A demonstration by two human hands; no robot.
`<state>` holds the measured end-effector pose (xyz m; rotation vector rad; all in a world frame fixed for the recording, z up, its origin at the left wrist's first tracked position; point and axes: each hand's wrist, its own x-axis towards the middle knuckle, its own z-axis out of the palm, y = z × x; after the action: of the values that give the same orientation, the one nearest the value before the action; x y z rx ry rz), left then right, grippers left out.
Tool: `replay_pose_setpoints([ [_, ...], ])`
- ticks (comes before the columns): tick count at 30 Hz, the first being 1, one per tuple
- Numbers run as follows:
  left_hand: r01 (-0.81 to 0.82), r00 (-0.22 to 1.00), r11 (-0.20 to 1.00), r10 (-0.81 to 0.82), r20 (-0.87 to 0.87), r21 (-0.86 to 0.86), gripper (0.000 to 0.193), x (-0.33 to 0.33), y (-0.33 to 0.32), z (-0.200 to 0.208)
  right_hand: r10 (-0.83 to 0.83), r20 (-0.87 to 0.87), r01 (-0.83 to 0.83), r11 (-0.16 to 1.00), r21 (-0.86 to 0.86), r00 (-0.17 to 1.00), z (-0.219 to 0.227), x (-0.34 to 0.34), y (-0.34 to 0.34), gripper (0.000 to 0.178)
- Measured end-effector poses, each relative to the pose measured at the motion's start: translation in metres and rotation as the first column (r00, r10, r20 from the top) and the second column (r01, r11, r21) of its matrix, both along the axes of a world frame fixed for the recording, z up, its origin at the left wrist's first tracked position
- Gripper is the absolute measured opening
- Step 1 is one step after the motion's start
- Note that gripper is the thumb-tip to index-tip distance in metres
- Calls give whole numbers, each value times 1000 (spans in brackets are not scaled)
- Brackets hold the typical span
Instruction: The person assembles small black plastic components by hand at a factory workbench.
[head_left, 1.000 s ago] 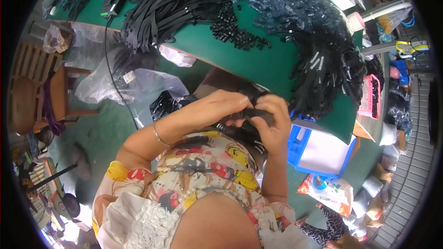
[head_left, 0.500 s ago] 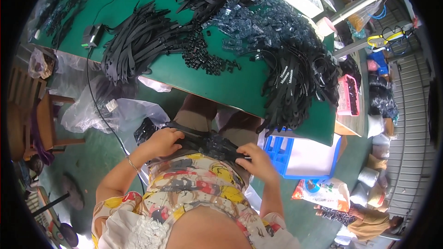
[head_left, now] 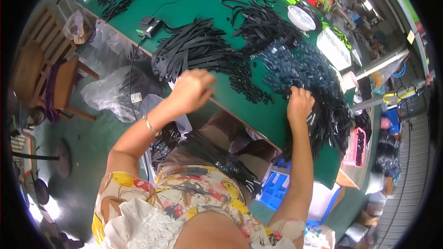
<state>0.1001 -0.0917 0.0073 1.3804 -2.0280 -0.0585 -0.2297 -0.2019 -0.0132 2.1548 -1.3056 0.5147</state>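
Left hand: the left hand [head_left: 191, 90] is raised over the near edge of the counter [head_left: 258, 110], fingers curled into a loose fist; whether it pinches anything cannot be told.
Right hand: the right hand [head_left: 300, 103] rests knuckles-up on the counter, fingers dug into the edge of the bluish parts [head_left: 300, 67] where they meet the right straps [head_left: 330, 120]; what it grips, if anything, is hidden.
Straps: a big fan of black straps [head_left: 194, 48] lies just beyond the left hand; the other black heap spills over the counter's right end.
Lap: a bundle of black straps [head_left: 217, 157] lies across the person's lap, below the counter edge, with neither hand on it.
Small parts: a scatter of small black pieces [head_left: 247, 83] sits between the two hands.
Progress: judged from the heaps, much loose stock is left on the counter; only the lap bundle looks gathered, so the work seems far from done.
Around: a black box with a cable [head_left: 148, 25], a white round dish [head_left: 301, 17], a clear plastic bag [head_left: 110, 94] on the floor, and a blue crate [head_left: 277, 186].
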Motion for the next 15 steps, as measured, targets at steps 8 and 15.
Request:
replay_pose_setpoints([
  [8, -427, 892, 900, 435, 124, -92, 22, 50, -108, -6, 85, 29, -88, 987, 135, 996, 7, -6, -4, 19],
  [15, -411, 911, 872, 395, 116, 266, 14, 70, -138, -5, 85, 682, -299, 933, 202, 726, 26, -35, -2, 19],
])
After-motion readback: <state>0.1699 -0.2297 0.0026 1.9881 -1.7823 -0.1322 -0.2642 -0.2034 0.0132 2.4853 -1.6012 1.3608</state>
